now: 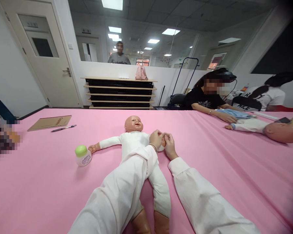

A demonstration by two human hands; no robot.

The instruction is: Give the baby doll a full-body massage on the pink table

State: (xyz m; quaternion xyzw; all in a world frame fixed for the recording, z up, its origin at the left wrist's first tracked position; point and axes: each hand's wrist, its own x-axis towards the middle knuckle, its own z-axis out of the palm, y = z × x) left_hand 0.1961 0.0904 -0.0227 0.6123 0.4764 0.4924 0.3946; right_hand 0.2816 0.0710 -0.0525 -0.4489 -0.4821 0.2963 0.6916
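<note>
A baby doll (134, 143) with a white cloth body lies on its back on the pink-covered table (92, 195), head away from me. Its hand (163, 141) on the right side is between my two hands. My left hand (156, 139), with a beaded bracelet at the wrist, reaches across the doll's body and is closed on that small hand. From the other side my right hand (170, 147) pinches the doll's fingers, which are partly hidden. The doll's other arm is stretched out beside a jar (83, 157) with a green lid.
A brown notebook (50, 123) and a pen (63, 128) lie at the far left. On the right, a person in black (205, 100) handles another doll (280, 131). Another person in white (266, 94) sits behind. Stacked shelving (119, 94) stands beyond the table.
</note>
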